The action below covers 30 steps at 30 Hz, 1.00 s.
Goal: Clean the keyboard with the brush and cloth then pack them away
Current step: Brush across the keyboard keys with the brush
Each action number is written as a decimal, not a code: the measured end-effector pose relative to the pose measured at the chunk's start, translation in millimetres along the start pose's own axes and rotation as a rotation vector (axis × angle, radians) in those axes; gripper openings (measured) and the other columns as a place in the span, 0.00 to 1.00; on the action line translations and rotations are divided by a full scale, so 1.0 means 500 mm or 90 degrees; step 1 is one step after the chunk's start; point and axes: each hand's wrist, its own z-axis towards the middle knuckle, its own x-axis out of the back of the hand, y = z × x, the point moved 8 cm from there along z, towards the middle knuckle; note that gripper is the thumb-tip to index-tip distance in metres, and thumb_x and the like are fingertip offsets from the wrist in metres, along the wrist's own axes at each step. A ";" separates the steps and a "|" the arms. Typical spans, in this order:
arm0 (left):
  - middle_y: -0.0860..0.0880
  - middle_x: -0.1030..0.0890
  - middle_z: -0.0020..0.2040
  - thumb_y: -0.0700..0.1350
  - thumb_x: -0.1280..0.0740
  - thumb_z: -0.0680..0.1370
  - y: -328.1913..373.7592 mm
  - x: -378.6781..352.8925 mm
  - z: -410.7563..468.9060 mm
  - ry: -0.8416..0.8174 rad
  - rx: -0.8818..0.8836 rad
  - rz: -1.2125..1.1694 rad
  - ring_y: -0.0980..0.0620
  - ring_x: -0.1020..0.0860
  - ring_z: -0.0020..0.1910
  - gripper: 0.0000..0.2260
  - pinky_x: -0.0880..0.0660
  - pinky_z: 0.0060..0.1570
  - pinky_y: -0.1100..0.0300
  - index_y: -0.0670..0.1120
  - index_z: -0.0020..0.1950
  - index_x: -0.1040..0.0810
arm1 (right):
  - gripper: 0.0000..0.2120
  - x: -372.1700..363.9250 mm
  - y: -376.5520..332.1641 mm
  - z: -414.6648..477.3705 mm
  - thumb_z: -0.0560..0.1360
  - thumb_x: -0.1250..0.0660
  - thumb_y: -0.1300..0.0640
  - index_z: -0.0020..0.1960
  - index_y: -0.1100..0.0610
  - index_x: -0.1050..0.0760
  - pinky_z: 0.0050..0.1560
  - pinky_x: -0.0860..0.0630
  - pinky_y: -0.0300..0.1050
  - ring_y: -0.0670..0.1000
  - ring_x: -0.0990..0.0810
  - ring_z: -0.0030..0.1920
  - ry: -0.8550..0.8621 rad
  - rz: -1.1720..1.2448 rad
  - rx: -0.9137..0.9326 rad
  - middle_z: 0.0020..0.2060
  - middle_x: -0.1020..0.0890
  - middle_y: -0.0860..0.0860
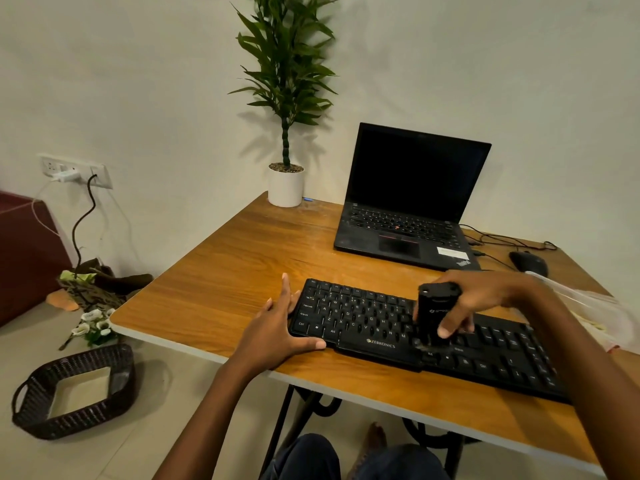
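Black keyboard (353, 317) sits near the front edge of the wooden table (242, 258), with its long axis running roughly 9 to 4. The brush (434, 313) stands upright on the keys just right of the spacebar, with the right hand (485, 299) curled round its barrel. The left hand (277, 327) is flat, fingers straight, bracing the 9 o'clock end. I'd guess the sweeps follow that axis. Laptop (408, 202) at 12, basket (76, 393) on the floor at 8. Can't spot the cloth.
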 end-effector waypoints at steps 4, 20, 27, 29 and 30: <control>0.59 0.43 0.75 0.65 0.29 0.64 0.001 0.004 -0.001 0.004 -0.001 -0.007 0.44 0.52 0.76 0.58 0.46 0.72 0.47 0.52 0.73 0.72 | 0.23 0.007 -0.119 0.074 0.63 0.24 0.53 0.57 0.54 0.25 0.43 0.20 0.43 0.51 0.18 0.47 0.101 0.058 0.139 0.51 0.19 0.54; 0.60 0.43 0.75 0.64 0.29 0.65 0.004 -0.003 -0.005 -0.004 0.002 -0.007 0.44 0.52 0.76 0.57 0.47 0.72 0.48 0.51 0.73 0.71 | 0.33 0.032 0.032 0.028 0.55 0.26 0.45 0.57 0.59 0.24 0.35 0.25 0.38 0.49 0.20 0.36 0.015 -0.013 -0.052 0.46 0.17 0.56; 0.60 0.44 0.75 0.65 0.29 0.64 0.001 0.001 0.000 -0.002 0.008 0.001 0.44 0.52 0.76 0.58 0.47 0.72 0.47 0.52 0.74 0.70 | 0.25 0.035 -0.084 0.100 0.65 0.25 0.53 0.58 0.61 0.26 0.37 0.22 0.38 0.50 0.18 0.42 0.151 0.056 0.097 0.50 0.18 0.58; 0.61 0.43 0.75 0.65 0.29 0.64 0.000 0.001 0.001 0.000 0.007 -0.005 0.44 0.52 0.76 0.58 0.47 0.72 0.47 0.51 0.74 0.70 | 0.21 0.016 -0.138 0.155 0.69 0.27 0.57 0.58 0.62 0.26 0.38 0.22 0.39 0.52 0.18 0.44 0.224 0.110 0.154 0.51 0.18 0.59; 0.60 0.43 0.75 0.65 0.28 0.64 0.000 0.001 0.001 0.001 0.007 -0.009 0.44 0.52 0.76 0.58 0.46 0.72 0.48 0.51 0.74 0.70 | 0.19 0.001 -0.156 0.180 0.69 0.27 0.57 0.57 0.63 0.26 0.38 0.22 0.39 0.53 0.18 0.43 0.234 0.124 0.164 0.50 0.18 0.60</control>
